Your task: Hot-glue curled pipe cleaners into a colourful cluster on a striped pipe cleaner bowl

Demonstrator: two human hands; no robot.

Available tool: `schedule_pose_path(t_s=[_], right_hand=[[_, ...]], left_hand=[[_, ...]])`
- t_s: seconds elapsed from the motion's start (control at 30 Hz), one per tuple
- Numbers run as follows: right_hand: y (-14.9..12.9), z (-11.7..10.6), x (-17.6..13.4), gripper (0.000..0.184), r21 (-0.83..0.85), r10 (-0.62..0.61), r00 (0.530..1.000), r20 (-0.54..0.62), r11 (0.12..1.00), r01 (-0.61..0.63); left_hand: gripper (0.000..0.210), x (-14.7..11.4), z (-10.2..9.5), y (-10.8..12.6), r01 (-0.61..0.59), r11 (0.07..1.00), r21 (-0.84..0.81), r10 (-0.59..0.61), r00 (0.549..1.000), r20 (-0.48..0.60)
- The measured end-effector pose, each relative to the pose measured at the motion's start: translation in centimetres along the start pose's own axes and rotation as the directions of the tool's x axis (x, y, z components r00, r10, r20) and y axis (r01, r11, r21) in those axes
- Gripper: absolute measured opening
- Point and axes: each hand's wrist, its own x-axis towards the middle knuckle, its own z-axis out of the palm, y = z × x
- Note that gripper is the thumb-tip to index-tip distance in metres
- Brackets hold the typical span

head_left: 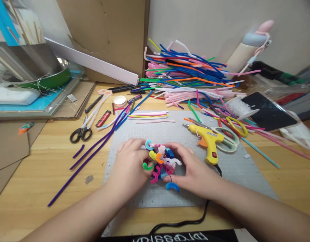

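Note:
Between my two hands sits a colourful pipe-cleaner craft (162,161), a bunch of small curled pieces in pink, blue, orange, yellow, green and white. My left hand (131,164) grips it from the left, its fingers curved round behind. From the right, my right hand (195,168) curves round it, thumb at the lower edge by a blue curl (172,187). Both hands are over the grey cutting mat (144,198). The fingers partly hide the craft's sides. Several straight pipe cleaners (151,116) lie on the mat beyond my hands.
A yellow hot glue gun (209,141) lies right of my hands, its black cord (182,223) running toward me. Scissors (80,133) and purple pipe cleaners (81,171) lie left. A large pipe-cleaner pile (187,77) is at the back; a phone (268,111) stands right.

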Motion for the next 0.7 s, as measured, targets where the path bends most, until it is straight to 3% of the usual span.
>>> schedule_pose_path(t_s=[0.7], right_hand=[[0.01, 0.05, 0.12, 0.069, -0.067, -0.026, 1.000, -0.014, 0.997, 0.025]], left_hand=[[0.011, 0.23, 0.39, -0.03, -0.004, 1.000, 0.026, 0.003, 1.000, 0.007]])
